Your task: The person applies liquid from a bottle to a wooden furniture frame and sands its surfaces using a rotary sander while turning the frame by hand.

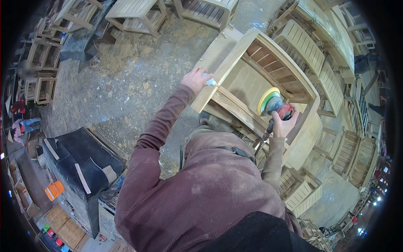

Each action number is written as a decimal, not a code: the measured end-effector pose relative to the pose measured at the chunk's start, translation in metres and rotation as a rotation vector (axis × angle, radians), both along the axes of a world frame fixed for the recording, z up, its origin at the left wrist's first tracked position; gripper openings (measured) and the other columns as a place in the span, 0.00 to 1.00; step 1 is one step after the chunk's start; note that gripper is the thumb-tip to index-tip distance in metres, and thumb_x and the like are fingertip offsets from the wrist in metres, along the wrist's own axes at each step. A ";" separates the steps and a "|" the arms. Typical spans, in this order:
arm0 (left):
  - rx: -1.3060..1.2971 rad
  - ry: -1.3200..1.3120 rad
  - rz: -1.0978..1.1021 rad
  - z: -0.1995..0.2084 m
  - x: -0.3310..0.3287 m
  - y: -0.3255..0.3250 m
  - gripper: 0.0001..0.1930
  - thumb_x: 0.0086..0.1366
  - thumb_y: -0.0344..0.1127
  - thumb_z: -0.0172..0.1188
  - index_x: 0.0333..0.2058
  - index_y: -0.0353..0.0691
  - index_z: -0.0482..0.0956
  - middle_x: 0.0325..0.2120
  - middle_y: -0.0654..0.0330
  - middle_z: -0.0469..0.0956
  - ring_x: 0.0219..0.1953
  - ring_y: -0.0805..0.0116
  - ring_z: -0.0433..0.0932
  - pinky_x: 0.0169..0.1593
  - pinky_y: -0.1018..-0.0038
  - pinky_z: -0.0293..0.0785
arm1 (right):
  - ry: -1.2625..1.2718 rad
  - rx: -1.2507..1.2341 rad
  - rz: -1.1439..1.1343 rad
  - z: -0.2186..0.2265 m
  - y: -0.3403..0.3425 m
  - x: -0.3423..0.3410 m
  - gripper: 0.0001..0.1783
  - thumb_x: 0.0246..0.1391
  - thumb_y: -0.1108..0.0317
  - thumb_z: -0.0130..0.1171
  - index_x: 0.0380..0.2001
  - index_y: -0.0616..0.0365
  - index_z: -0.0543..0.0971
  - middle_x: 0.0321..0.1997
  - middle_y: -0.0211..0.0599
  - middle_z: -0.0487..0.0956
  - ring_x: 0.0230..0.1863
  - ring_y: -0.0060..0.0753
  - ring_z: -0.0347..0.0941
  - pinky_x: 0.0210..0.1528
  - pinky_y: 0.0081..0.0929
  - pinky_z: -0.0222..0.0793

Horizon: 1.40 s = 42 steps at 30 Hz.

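In my left hand (195, 80) is a small white squeeze bottle (209, 79), its tip down at the near left corner joint of a wooden frame (236, 55). My right hand (285, 122) grips a round orbital sander (273, 104) with a red and grey body. The sander is tilted, its green and yellow pad turned away from me over the inside of the frame. A hose (265, 135) runs from it back toward my waist. The wooden frame has slats along its far inner side and rests on a board-topped surface (302, 153).
Slatted wooden furniture pieces (300, 44) stand beyond and to the right of the frame. More wooden frames (136, 14) are at the far left. A dark-covered bench (75, 155) stands at my left, with an orange container (54, 190) beside it. The concrete floor (113, 88) is dusty and stained.
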<state>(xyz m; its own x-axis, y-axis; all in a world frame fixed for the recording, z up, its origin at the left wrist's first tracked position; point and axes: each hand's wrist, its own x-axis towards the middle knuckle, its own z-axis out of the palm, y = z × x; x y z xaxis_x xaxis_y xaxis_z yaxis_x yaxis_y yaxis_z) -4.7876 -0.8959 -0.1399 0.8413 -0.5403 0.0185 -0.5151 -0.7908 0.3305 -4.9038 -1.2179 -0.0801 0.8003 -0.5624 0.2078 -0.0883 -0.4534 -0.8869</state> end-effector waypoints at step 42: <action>-1.221 -0.013 1.033 -0.104 -0.061 -0.013 0.21 0.64 0.35 0.50 0.50 0.35 0.53 0.37 0.52 0.66 0.35 0.65 0.68 0.40 0.70 0.66 | 0.256 -0.767 0.680 -0.006 0.179 0.139 0.17 0.45 0.59 0.56 0.40 0.48 0.69 0.40 0.51 0.68 0.35 0.58 0.73 0.35 0.48 0.73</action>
